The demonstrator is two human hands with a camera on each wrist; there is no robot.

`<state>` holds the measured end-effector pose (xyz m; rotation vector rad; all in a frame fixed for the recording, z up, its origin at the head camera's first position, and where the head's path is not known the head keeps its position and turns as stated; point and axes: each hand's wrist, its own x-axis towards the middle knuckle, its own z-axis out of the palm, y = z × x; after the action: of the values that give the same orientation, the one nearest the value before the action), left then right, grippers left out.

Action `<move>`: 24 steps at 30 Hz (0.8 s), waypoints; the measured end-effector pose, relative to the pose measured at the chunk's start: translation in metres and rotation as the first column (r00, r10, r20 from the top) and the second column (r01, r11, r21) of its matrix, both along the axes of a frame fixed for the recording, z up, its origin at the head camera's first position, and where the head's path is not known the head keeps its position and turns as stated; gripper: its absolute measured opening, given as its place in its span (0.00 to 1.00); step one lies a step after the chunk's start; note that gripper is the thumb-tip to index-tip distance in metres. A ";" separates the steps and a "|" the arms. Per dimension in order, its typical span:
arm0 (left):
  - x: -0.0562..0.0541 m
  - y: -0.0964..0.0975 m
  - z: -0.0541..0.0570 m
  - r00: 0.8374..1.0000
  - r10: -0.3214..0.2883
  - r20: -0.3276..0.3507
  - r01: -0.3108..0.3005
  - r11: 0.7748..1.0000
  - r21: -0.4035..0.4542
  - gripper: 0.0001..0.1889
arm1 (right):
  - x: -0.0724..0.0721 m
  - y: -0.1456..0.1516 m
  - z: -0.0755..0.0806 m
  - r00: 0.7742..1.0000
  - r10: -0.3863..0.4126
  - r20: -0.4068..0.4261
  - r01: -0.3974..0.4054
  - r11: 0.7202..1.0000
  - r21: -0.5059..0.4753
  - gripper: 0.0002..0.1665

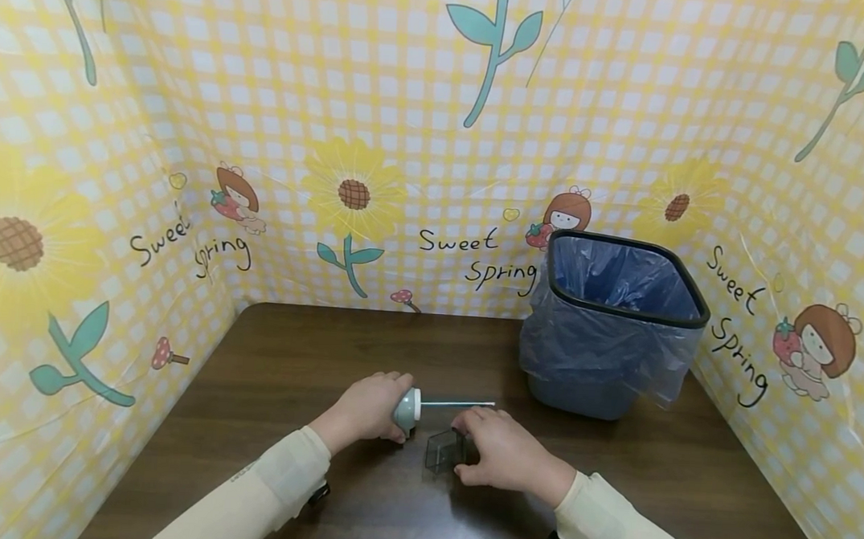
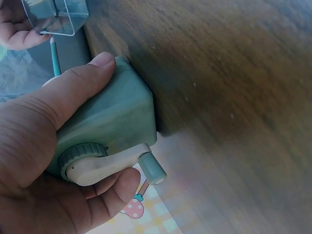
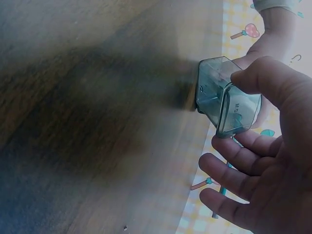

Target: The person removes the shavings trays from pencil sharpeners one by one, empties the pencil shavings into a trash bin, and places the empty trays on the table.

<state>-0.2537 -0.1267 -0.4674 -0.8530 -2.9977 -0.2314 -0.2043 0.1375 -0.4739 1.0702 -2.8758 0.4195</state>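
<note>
My left hand (image 1: 368, 407) grips a green crank pencil sharpener (image 2: 117, 107) tipped on its side, thumb across its body. Its crank handle (image 2: 109, 165), beige with a green knob, shows beside the curled fingers in the left wrist view. A teal pencil (image 1: 458, 403) sticks out of the sharpener's white end, pointing right. Between thumb and fingers, my right hand (image 1: 504, 449) pinches a see-through grey shavings drawer (image 3: 214, 83), apart from the sharpener. In the head view the drawer is low over the table, just in front of the pencil.
A grey bin (image 1: 578, 396) with a black rim and a clear bag liner stands at the back right of the dark wooden table (image 1: 371, 347). Yellow checked cloth (image 1: 425, 100) encloses the back and both sides.
</note>
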 end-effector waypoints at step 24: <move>0.001 0.000 0.001 1.000 0.009 0.012 -0.009 1.000 0.005 0.38 | -0.003 0.001 -0.007 1.000 0.014 0.011 -0.015 1.000 0.026 0.34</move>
<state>-0.2532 -0.1269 -0.4667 -0.8407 -3.0105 -0.2445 -0.2077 0.1381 -0.4814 1.0968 -2.8924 0.3912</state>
